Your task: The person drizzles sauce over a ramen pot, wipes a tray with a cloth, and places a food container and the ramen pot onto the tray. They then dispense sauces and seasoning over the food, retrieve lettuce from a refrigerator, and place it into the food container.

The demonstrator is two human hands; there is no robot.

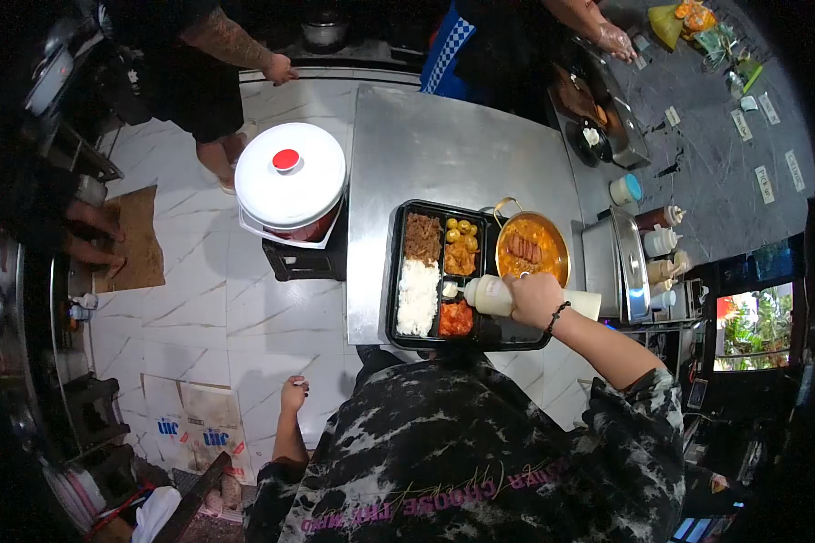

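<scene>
from where i stand, the left hand [294,393] hangs loosely curled; can't tell if it's holding anything. past it, the right hand [534,299] wraps a squeeze bottle [491,296], tipped over the black tray [516,338]: probably light, soft-walled, slick when greasy, best gripped mid-body.

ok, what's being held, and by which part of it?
Right hand: a squeeze bottle, gripped around its body, behind the nozzle end. Left hand: can't tell.
</scene>
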